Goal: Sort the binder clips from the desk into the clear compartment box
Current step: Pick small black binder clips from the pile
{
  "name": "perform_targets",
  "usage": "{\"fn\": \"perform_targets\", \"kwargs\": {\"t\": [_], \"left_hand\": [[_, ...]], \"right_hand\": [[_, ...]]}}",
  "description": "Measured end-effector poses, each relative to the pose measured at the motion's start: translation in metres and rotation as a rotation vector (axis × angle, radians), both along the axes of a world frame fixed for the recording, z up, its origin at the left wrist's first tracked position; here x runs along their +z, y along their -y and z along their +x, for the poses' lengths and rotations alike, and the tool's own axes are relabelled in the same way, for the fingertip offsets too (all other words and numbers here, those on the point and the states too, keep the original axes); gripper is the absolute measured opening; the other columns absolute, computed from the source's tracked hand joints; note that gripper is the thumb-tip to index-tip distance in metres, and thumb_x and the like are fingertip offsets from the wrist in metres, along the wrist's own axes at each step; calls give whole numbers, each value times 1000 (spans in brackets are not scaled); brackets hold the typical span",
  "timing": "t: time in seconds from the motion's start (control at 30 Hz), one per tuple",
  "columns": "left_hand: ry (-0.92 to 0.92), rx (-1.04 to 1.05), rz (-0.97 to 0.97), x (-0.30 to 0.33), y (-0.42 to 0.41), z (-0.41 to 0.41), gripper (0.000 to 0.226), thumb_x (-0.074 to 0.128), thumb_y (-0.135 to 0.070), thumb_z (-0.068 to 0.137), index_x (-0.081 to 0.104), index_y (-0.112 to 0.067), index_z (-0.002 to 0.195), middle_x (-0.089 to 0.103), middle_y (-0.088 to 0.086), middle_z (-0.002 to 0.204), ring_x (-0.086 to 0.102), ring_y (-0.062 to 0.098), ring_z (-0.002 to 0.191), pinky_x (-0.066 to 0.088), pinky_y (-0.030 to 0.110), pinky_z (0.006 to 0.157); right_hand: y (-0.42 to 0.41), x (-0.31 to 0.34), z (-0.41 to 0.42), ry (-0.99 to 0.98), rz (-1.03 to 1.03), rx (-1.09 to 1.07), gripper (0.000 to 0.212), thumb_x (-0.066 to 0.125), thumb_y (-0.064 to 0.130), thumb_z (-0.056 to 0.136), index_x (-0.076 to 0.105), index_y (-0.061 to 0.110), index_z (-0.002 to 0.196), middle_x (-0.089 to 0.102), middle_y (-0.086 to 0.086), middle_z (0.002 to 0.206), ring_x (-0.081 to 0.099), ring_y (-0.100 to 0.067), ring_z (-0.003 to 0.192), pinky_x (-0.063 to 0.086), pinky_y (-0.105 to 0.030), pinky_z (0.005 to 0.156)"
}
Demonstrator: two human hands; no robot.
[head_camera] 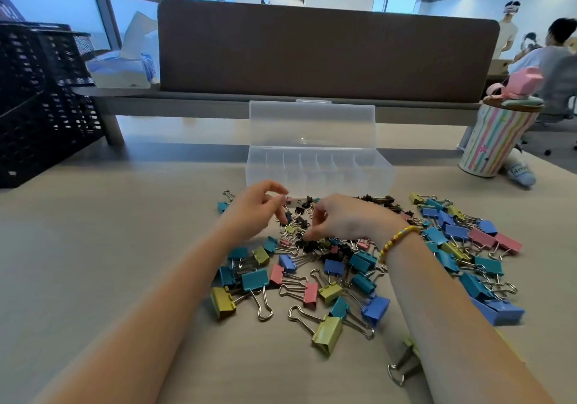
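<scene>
Both hands hover over the pile of binder clips (327, 266) near the desk (109, 247) middle. The left hand (254, 213) pinches a small clip (287, 199); the right hand (349, 221) has its fingertips down among small black clips. The clear box (318, 169) stands open behind.

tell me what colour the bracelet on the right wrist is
Mostly yellow beads with a few blue ones; the bracelet shows best in the head view.

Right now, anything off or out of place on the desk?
Nothing damaged. The binder clips lie in a loose mixed-colour heap in front of the open clear compartment box, whose compartments look empty. Left hand and right hand work among the small clips. Only oddity: a striped cup leaning at right.
</scene>
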State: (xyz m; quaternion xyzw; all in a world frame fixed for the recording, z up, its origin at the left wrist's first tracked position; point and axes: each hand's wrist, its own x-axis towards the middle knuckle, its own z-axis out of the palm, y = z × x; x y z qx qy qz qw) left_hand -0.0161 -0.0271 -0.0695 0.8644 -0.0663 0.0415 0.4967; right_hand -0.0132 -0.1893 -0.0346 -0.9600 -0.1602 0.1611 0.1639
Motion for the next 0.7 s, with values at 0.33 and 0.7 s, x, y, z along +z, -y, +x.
{"fn": "perform_targets", "kwargs": {"t": [0.33,0.7], "left_hand": [[127,-36,545,-9,4,-3,19,55,-31,91,60,-14,96,60,-2,85,52,8,74,44,19,68],[-163,-210,544,5,-21,-5,26,67,-33,81,46,-19,72,50,-5,70,43,7,62,36,16,56]], "right_hand": [[-12,-17,4,78,-23,-35,16,60,29,90,56,14,93,56,-1,90,52,-18,84,40,-28,71],[-15,-25,9,238,155,-159,20,60,31,89,55,14,100,58,0,96,52,-15,85,44,-29,74]]}}
